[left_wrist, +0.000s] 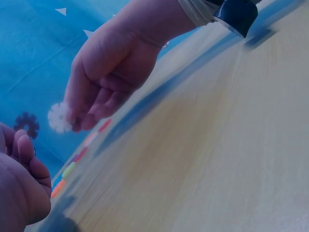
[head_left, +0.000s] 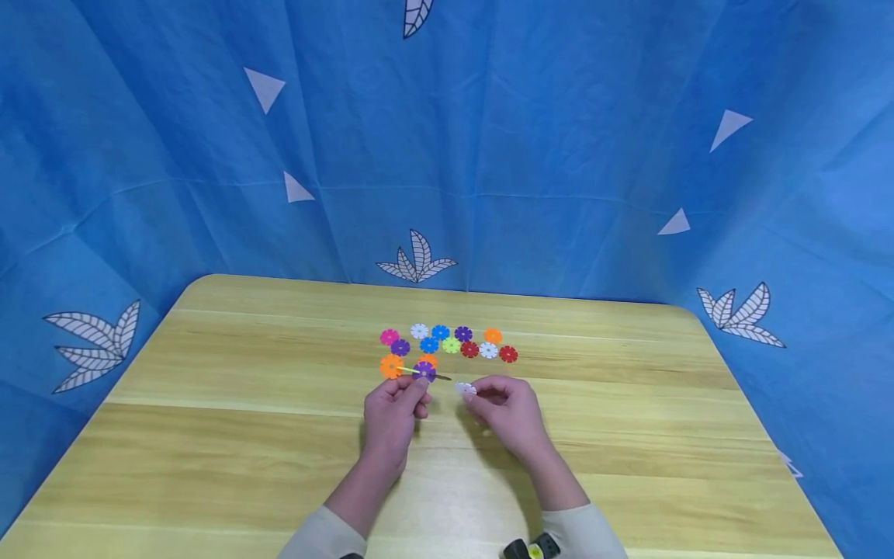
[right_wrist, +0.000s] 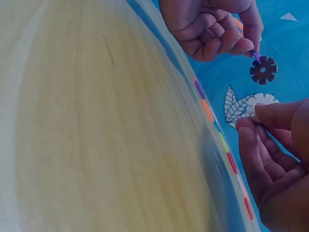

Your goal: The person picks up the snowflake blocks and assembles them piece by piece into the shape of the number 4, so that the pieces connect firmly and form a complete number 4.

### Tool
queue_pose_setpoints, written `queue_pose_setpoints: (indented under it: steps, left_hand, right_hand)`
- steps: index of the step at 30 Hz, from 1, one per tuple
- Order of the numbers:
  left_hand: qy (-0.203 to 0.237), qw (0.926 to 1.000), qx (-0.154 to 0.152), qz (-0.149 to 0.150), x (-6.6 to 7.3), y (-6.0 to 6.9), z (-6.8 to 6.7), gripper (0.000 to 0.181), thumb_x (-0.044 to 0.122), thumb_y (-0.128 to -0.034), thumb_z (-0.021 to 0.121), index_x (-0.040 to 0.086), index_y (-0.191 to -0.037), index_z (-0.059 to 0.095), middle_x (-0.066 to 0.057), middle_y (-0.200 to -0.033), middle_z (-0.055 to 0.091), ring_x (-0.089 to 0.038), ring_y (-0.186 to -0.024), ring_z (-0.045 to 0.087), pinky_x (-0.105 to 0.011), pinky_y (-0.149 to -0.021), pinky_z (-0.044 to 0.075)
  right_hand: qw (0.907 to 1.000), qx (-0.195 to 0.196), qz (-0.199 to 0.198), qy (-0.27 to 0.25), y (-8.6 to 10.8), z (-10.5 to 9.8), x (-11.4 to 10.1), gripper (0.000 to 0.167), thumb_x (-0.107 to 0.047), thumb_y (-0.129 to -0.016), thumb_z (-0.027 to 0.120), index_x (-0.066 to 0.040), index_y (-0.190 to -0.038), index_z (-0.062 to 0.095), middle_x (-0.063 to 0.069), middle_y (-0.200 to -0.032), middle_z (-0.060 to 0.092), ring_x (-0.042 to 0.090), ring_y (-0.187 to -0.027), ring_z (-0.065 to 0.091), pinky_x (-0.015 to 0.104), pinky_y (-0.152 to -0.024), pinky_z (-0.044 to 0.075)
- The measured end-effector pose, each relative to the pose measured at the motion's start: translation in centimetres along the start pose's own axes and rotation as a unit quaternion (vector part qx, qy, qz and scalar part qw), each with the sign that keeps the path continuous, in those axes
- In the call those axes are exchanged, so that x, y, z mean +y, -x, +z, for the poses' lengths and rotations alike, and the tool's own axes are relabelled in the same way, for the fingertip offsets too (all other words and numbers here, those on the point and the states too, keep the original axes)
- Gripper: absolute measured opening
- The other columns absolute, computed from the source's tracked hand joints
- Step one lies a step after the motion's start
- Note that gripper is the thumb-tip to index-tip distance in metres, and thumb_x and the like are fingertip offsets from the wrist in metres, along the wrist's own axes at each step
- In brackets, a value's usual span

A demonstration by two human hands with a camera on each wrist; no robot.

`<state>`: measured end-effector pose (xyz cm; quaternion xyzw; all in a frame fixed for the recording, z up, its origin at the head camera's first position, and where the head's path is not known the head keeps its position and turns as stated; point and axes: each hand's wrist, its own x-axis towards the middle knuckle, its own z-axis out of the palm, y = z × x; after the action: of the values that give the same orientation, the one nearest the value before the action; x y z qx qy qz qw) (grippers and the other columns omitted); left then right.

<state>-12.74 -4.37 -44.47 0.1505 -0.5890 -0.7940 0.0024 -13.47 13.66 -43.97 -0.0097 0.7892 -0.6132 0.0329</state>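
My left hand (head_left: 391, 415) pinches a short chain of flower-shaped notched plastic discs joined edge to edge. In the head view, the chain runs from an upright orange disc (head_left: 391, 367) through an edge-on yellow-green disc (head_left: 407, 369) to a purple disc (head_left: 423, 372) at the fingertips. A dark brown disc (right_wrist: 258, 76) sticks out at its right end. My right hand (head_left: 513, 415) pinches a white notched disc (head_left: 463, 387) between thumb and fingers. A small gap separates the white disc from the brown one. Both hands are above the table.
Loose notched discs lie in rough rows on the wooden table (head_left: 230, 450) beyond the hands, among them a pink disc (head_left: 389, 337), a lime disc (head_left: 450, 345) and a red disc (head_left: 508, 354). Behind the table hangs a blue cloth (head_left: 531, 155).
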Motion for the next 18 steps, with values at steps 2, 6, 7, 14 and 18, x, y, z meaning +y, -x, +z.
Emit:
queue_pose_setpoints:
  steps: [2, 6, 7, 14, 18]
  left_hand:
    - [0.001, 1.0000, -0.003, 0.000, -0.06, -0.01, -0.02, 0.019, 0.011, -0.0910, 0.074, -0.004, -0.097, 0.066, -0.021, -0.086, 0.067, -0.016, -0.063, 0.060, -0.022, -0.056, 0.052]
    - [-0.005, 1.0000, -0.006, -0.002, -0.17, -0.04, -0.07, 0.018, 0.013, -0.0907, 0.074, -0.002, -0.097, 0.066, -0.023, -0.089, 0.067, -0.017, -0.064, 0.060, -0.023, -0.058, 0.052]
    - [-0.007, 1.0000, -0.006, -0.003, -0.20, -0.06, -0.09, 0.018, 0.014, -0.0905, 0.075, -0.001, -0.096, 0.066, -0.023, -0.089, 0.067, -0.018, -0.065, 0.061, -0.023, -0.058, 0.053]
    - [-0.007, 0.9999, -0.009, -0.001, -0.23, -0.09, -0.06, 0.016, 0.013, -0.0907, 0.074, -0.001, -0.095, 0.067, -0.025, -0.091, 0.066, -0.018, -0.065, 0.060, -0.024, -0.059, 0.053]
    - [-0.004, 0.9999, -0.010, -0.002, -0.21, -0.05, -0.01, 0.017, 0.012, -0.0912, 0.073, -0.003, -0.096, 0.067, -0.026, -0.090, 0.066, -0.017, -0.064, 0.059, -0.023, -0.059, 0.053]
  right_hand:
    - [1.0000, -0.001, 0.006, -0.006, 0.04, 0.02, -0.05, 0.007, -0.001, -0.085, 0.076, -0.002, -0.091, 0.073, 0.009, -0.077, 0.067, 0.026, -0.066, 0.065, 0.035, -0.058, 0.057]
    - [0.9995, -0.004, 0.016, -0.026, 0.06, 0.12, -0.16, 0.013, 0.000, -0.086, 0.074, 0.001, -0.098, 0.071, 0.011, -0.082, 0.067, 0.029, -0.070, 0.067, 0.037, -0.061, 0.059]
    - [0.9994, -0.005, 0.015, -0.030, 0.05, 0.16, -0.19, 0.013, 0.001, -0.087, 0.074, 0.002, -0.100, 0.070, 0.012, -0.083, 0.067, 0.030, -0.070, 0.067, 0.038, -0.062, 0.059]
    - [0.9984, -0.007, 0.016, -0.053, -0.05, 0.39, -0.27, 0.016, 0.001, -0.091, 0.070, 0.002, -0.107, 0.071, 0.013, -0.087, 0.067, 0.027, -0.072, 0.067, 0.037, -0.065, 0.060]
    - [0.9979, -0.005, 0.014, -0.063, -0.06, 0.54, -0.48, 0.017, 0.000, -0.091, 0.070, 0.002, -0.108, 0.071, 0.015, -0.087, 0.069, 0.025, -0.072, 0.067, 0.035, -0.065, 0.060]
